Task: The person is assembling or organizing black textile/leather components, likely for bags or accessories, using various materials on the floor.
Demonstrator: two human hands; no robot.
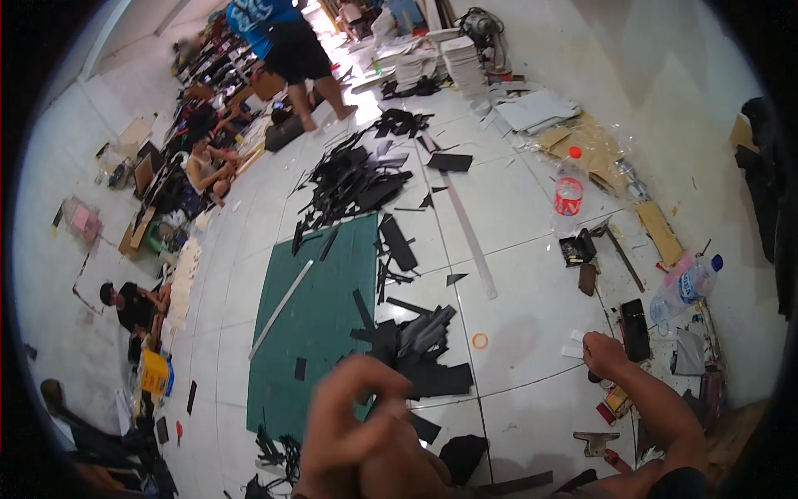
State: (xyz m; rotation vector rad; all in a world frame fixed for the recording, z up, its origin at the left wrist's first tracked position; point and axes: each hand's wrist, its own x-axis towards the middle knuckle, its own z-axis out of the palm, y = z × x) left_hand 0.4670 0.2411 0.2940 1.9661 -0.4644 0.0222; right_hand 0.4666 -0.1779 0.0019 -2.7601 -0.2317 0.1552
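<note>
My left hand (357,424) is raised close to the camera and blurred, its fingers curled toward the thumb; I cannot make out anything in it. Just beyond it lies a heap of black strips and offcuts (420,349) at the edge of a green cutting mat (320,333). My right hand (604,353) rests on the white tiled floor at the right, fingers closed, holding nothing. It sits beside a black phone (636,328). A metal ruler (281,308) lies slantwise on the mat.
A larger pile of black scraps (357,179) lies beyond the mat, with a long ruler (470,237) and a small orange ring (480,340). Two plastic bottles (568,193) (686,287) stand near the right wall. A person (283,41) stands at the back; others (208,166) sit at left.
</note>
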